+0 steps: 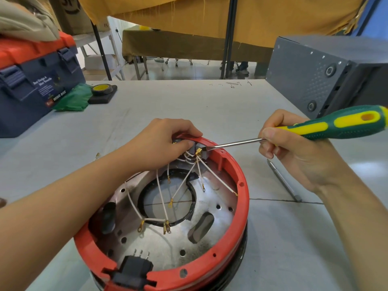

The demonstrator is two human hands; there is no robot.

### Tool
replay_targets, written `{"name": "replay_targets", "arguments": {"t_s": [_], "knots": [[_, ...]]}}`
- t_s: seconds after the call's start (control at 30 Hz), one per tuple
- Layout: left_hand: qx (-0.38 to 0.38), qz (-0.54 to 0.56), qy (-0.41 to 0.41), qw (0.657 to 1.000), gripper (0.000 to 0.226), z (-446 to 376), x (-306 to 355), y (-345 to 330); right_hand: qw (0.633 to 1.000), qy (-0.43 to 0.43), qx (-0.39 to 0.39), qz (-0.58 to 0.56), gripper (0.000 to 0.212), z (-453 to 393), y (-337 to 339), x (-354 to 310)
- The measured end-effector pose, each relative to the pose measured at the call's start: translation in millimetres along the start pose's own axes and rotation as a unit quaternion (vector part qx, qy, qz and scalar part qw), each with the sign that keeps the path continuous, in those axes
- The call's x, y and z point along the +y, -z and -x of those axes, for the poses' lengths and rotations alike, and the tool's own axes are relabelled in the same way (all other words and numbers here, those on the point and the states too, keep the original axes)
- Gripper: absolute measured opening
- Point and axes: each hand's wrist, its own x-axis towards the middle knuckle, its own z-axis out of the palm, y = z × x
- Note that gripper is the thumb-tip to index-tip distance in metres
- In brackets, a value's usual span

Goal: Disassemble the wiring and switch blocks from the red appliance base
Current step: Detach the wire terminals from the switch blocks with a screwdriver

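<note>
Toolbox label reads "WING BOX"; hands work the red base.

A workshop was shown. A pale grey worktable was flanked by a navy plastic toolbox with an orange lid, a roll of black tape with a yellow core and a grey perforated metal enclosure. Further cloth-draped benches on metal legs were seen behind, over a tiled floor.
</note>
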Motion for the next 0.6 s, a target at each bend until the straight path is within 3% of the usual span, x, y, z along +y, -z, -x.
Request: {"name": "replay_targets", "arguments": {"t_s": [0.3, 0.6], "knots": [[-0.002, -0.007, -0.003, 1.000, 0.025, -0.2, -0.3, 0.1, 0.996, -0.038, 0.017, -0.074, 0.023, -2.7, -0.7, 5.5], [0.001, 0.006, 0.002, 1.000, 0.024, 0.0, -3.2, -0.6, 0.999, -0.001, 0.029, -0.021, 0.020, -1.7, -5.9, 1.1]]}}
